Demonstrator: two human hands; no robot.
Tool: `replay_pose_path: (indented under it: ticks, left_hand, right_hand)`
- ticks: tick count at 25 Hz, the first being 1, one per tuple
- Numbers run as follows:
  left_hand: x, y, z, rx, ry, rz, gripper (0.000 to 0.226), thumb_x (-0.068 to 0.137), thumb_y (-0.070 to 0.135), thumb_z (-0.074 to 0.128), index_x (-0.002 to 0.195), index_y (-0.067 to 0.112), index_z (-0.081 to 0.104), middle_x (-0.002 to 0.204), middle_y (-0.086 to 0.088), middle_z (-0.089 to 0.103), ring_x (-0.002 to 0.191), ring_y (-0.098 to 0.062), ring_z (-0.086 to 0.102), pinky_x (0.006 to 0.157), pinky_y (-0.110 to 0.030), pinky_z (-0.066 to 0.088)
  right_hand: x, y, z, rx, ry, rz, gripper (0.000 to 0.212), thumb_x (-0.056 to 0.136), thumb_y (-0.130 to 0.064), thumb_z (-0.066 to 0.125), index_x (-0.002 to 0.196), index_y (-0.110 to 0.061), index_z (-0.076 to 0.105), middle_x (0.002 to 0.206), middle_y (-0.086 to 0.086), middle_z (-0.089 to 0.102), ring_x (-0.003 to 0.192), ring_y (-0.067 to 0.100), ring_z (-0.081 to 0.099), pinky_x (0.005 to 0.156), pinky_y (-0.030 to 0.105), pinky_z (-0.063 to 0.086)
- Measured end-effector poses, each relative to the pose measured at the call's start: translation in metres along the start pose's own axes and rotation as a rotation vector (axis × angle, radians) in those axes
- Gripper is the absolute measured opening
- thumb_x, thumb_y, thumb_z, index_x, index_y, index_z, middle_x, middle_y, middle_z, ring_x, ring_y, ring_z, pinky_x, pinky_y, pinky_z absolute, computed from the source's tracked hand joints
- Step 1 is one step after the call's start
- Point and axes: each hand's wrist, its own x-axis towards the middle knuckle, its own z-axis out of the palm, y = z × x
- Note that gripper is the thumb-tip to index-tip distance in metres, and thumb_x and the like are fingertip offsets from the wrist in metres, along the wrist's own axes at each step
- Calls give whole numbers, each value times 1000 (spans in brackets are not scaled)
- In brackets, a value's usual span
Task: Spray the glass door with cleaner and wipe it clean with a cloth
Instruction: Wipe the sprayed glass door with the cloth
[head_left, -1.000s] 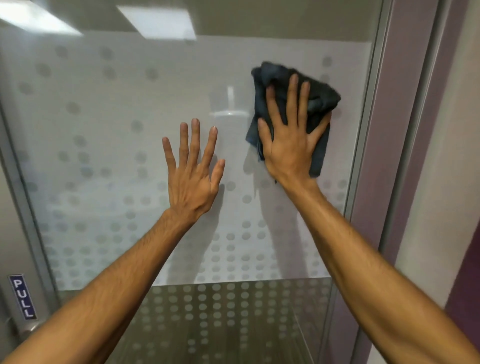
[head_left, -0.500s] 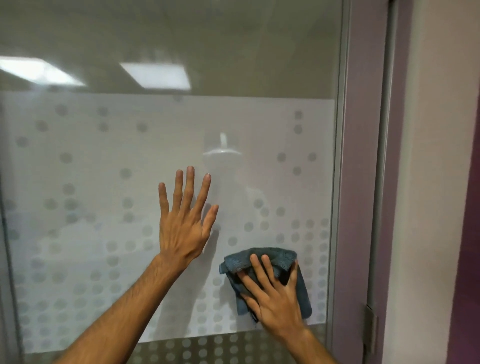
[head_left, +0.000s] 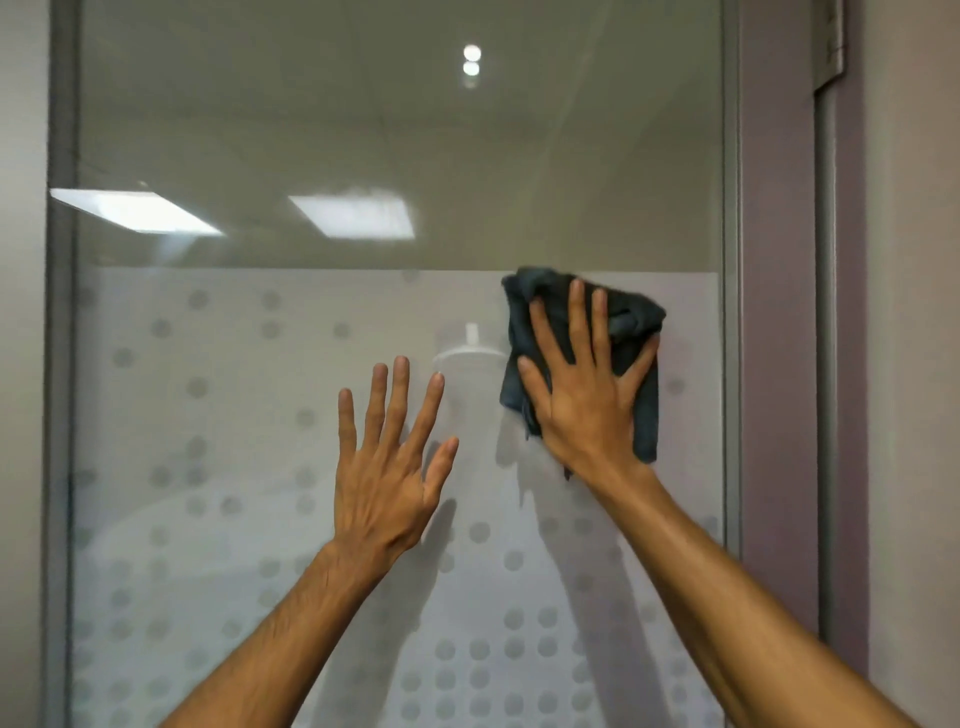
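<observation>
The glass door (head_left: 249, 395) fills the view, clear at the top and frosted with grey dots below. My right hand (head_left: 587, 395) presses a dark blue-grey cloth (head_left: 631, 322) flat against the frosted band near the door's right edge, fingers spread over it. My left hand (head_left: 387, 467) lies flat on the glass to the left of the cloth, fingers apart, holding nothing. No spray bottle is in view.
A grey metal frame (head_left: 730, 312) runs down the door's right side, with a mauve jamb (head_left: 776, 364) and a hinge (head_left: 828, 41) beyond it. Another grey frame (head_left: 60, 415) bounds the left side. Ceiling lights reflect in the clear glass.
My right hand with the cloth went down the glass, then back up to the top of the frosted band. The view tilted upward. My left hand stayed flat on the glass.
</observation>
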Motion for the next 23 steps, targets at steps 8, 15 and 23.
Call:
replay_pose_path:
  ticks: [8,15,23]
  left_hand:
    - [-3,-36,-6,-7,6,-6,68,105,57,22,163,23,10,172,-12,2,159,-31,2,126,-61,8]
    - [-35,-78,-13,-4,-23,-2,69,105,55,25,163,23,9,172,-12,0,159,-32,2,125,-63,9]
    - [-43,-105,-23,-18,-52,-22,68,105,56,25,163,24,8,172,-12,-1,159,-31,2,124,-64,11]
  right_hand:
    - [-70,-58,30,14,63,33,67,105,-48,33,165,-34,8,174,7,-1,161,27,-2,112,82,10]
    - [-246,-58,60,-55,-172,-566,62,105,-58,40,162,-35,28,173,5,18,160,26,13,107,88,15]
    - [-72,-71,24,-50,-67,-603,60,107,-57,36,162,-35,25,173,5,16,160,26,12,112,84,8]
